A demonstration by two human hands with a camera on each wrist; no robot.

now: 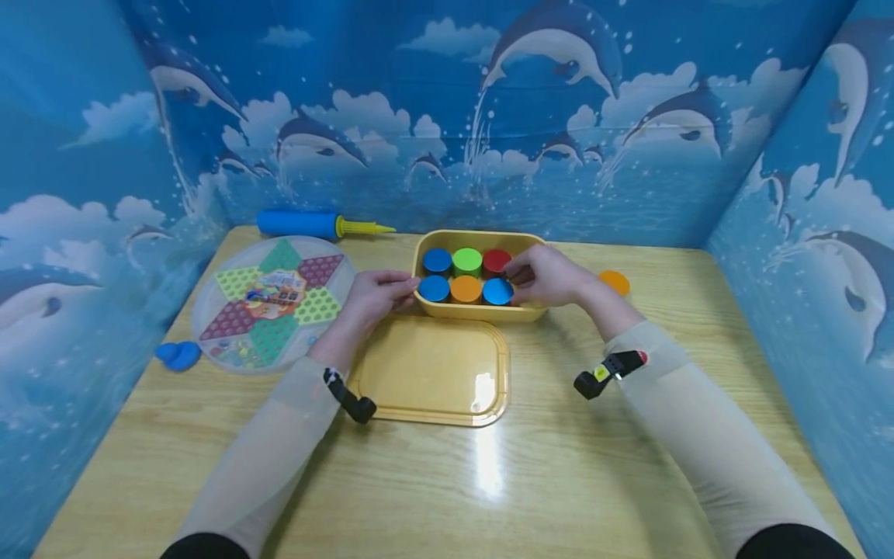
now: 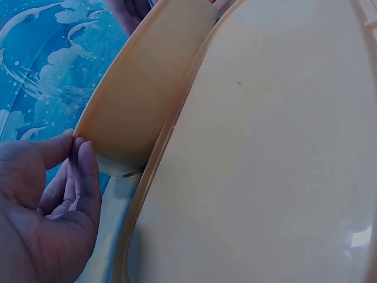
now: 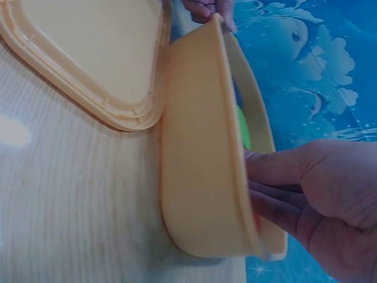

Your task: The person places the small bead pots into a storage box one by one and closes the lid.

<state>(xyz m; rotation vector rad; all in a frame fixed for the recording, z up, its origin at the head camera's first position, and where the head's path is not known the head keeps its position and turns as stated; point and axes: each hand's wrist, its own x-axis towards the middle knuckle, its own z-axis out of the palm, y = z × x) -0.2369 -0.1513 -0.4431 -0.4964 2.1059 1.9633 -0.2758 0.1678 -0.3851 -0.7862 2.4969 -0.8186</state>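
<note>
A yellow plastic box (image 1: 475,312) holds two rows of small round tubs with coloured tops. Blue (image 1: 437,260), green (image 1: 467,261) and red (image 1: 497,261) tubs stand in the back row. At the front are a blue tub (image 1: 434,288), an orange tub (image 1: 466,289) and another blue tub (image 1: 497,291). My left hand (image 1: 379,296) pinches the box's left rim between thumb and fingers, as the left wrist view shows. Reaching in over the right end, my right hand (image 1: 548,277) holds the front right blue tub; its fingertips are partly hidden behind the wall in the right wrist view.
The yellow lid (image 1: 433,369) lies flat before the box. An orange round piece (image 1: 615,282) is behind the right forearm. To the left are a round game board (image 1: 230,279), a blue pump (image 1: 296,224) and a blue object (image 1: 178,355). Dolphin-print curtains (image 1: 447,93) border the table.
</note>
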